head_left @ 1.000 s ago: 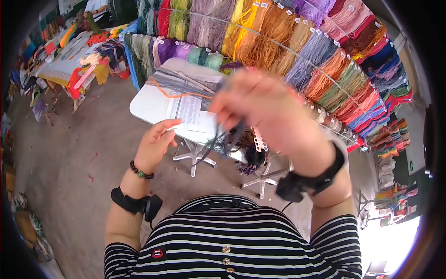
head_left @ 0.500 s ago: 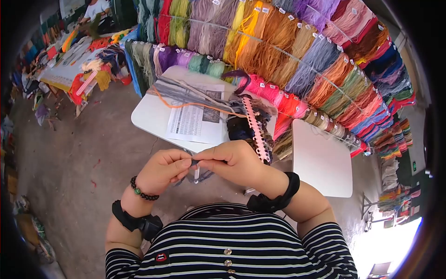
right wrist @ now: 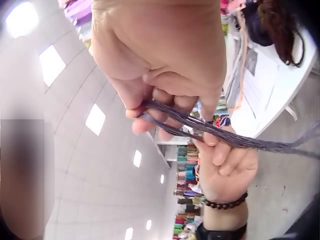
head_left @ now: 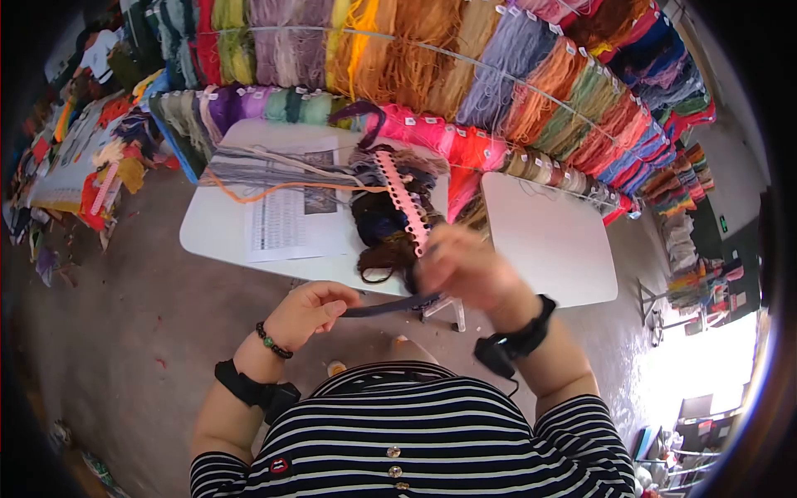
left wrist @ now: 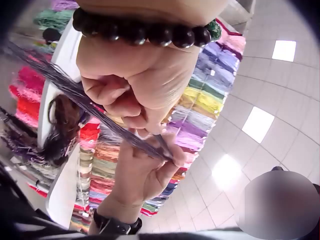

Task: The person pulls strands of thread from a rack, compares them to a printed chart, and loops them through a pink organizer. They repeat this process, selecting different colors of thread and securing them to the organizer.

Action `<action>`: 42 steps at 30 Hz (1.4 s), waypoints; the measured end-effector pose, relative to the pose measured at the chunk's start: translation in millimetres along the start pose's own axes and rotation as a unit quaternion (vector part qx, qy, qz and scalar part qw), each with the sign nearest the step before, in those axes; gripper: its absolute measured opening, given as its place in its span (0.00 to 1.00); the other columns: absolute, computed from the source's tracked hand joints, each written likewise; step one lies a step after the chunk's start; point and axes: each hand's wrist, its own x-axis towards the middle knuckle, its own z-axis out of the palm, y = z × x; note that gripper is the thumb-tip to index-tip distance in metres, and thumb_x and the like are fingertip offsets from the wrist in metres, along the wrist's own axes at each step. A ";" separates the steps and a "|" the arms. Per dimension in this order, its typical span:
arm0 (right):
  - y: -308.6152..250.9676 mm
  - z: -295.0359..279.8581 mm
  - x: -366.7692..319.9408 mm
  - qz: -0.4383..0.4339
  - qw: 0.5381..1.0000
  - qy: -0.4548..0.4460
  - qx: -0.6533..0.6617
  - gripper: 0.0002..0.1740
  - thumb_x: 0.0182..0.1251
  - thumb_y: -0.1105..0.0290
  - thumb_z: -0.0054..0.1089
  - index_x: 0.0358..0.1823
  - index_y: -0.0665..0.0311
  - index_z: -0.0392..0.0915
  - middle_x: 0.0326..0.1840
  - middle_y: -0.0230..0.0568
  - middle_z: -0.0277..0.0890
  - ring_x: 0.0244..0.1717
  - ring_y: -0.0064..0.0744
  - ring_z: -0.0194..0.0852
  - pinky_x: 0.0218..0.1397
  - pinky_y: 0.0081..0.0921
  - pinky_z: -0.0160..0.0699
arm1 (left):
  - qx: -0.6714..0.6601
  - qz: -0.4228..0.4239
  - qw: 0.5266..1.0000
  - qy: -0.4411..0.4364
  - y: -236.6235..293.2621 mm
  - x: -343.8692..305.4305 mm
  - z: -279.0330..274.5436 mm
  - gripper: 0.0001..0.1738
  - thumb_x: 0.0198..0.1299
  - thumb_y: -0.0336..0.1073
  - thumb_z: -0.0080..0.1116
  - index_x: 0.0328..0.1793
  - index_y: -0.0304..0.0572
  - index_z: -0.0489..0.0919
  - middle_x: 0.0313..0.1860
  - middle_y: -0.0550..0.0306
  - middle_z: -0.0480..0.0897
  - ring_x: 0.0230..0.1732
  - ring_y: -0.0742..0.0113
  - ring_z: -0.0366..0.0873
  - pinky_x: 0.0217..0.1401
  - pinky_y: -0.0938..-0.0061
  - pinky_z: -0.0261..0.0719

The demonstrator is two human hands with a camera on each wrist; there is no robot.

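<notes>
A bundle of dark grey yarn [head_left: 386, 307] runs taut between the two hands, in front of the table's near edge. At its left end, my left hand [head_left: 311, 315] pinches the strands between thumb and fingers. My right hand [head_left: 469, 266], blurred in the head view, holds the other end. From the right wrist, the yarn [right wrist: 240, 140] appears doubled into a loop caught in the right hand's fingers [right wrist: 172, 102], with loose ends trailing past the left hand [right wrist: 227, 167]. The left wrist view shows the same loop drawn around the right hand's fingertips [left wrist: 177, 155].
On the white table [head_left: 216, 236] lie a printed sheet [head_left: 282, 228], grey yarn hanks [head_left: 274, 170], an orange strand [head_left: 241, 197], and a pink holed strip [head_left: 398, 191] over dark skeins [head_left: 378, 220]. A second white table [head_left: 548, 241] stands right. Racks of coloured yarn [head_left: 415, 66] rise behind.
Half a second ago the hands met at the yarn; now they are apart, the right hand moved rightward with the yarn stretched between. Earlier still, the right hand was higher. The head view has shifted.
</notes>
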 end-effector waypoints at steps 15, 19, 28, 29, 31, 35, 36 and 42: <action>-37.3 -174.1 71.7 -0.049 0.782 0.211 -0.585 0.13 0.62 0.64 0.60 0.38 0.68 0.82 0.26 0.37 0.80 0.27 0.24 0.76 0.34 0.26 0.76 | -0.065 -0.008 0.971 0.230 29.1 202.0 8.9 0.16 0.66 0.37 0.55 0.58 0.43 0.75 0.53 0.57 0.81 0.47 0.70 0.80 0.46 0.78 0.78; -3.4 -180.3 97.6 0.099 0.883 0.222 -0.401 0.13 0.65 0.63 0.60 0.37 0.67 0.82 0.26 0.31 0.77 0.27 0.16 0.71 0.31 0.18 0.70 | -0.002 -0.045 0.959 0.281 28.7 224.2 8.5 0.17 0.65 0.37 0.54 0.58 0.44 0.74 0.50 0.59 0.81 0.44 0.71 0.80 0.42 0.79 0.77; 18.1 -195.1 95.4 0.060 0.957 0.228 -0.172 0.10 0.69 0.65 0.58 0.39 0.65 0.80 0.26 0.28 0.75 0.20 0.12 0.59 0.22 0.12 0.52 | 0.267 0.137 0.918 0.261 24.6 246.3 22.8 0.39 0.56 0.26 0.58 0.75 0.47 0.59 0.37 0.51 0.83 0.37 0.69 0.81 0.40 0.76 0.78; 18.6 -195.4 94.8 0.063 0.959 0.233 -0.148 0.10 0.69 0.65 0.58 0.39 0.65 0.80 0.26 0.29 0.75 0.20 0.12 0.58 0.22 0.12 0.51 | 0.278 0.098 0.926 0.236 24.8 242.9 19.3 0.39 0.56 0.26 0.56 0.76 0.48 0.57 0.38 0.50 0.83 0.37 0.66 0.82 0.41 0.75 0.78; 20.3 -196.9 94.7 0.063 0.962 0.236 -0.121 0.10 0.69 0.66 0.58 0.39 0.66 0.79 0.26 0.29 0.76 0.19 0.11 0.58 0.21 0.12 0.50 | 0.297 0.019 0.936 0.187 27.2 233.1 15.0 0.41 0.58 0.27 0.53 0.78 0.48 0.53 0.40 0.48 0.83 0.37 0.62 0.83 0.43 0.72 0.78; 28.3 -200.8 97.7 0.061 0.960 0.233 -0.145 0.09 0.68 0.67 0.58 0.39 0.67 0.79 0.27 0.31 0.76 0.20 0.13 0.61 0.23 0.12 0.56 | 0.513 -0.018 0.826 0.231 54.1 216.0 25.1 0.46 0.57 0.35 0.55 0.80 0.48 0.45 0.44 0.43 0.83 0.41 0.43 0.81 0.46 0.57 0.78; 30.6 -202.2 97.9 0.064 0.957 0.232 -0.163 0.09 0.68 0.68 0.58 0.39 0.67 0.80 0.27 0.31 0.76 0.20 0.14 0.63 0.23 0.12 0.58 | 0.552 -0.031 0.799 0.235 55.4 212.6 19.6 0.44 0.56 0.39 0.57 0.78 0.47 0.51 0.46 0.44 0.83 0.42 0.43 0.81 0.46 0.54 0.78; 31.5 -203.3 93.5 -0.009 0.830 0.332 -0.448 0.12 0.64 0.67 0.62 0.39 0.71 0.81 0.26 0.33 0.79 0.26 0.20 0.74 0.31 0.21 0.73 | 0.442 0.086 0.832 0.324 48.7 207.2 3.2 0.19 0.56 0.34 0.62 0.53 0.37 0.75 0.32 0.49 0.83 0.31 0.59 0.83 0.37 0.68 0.80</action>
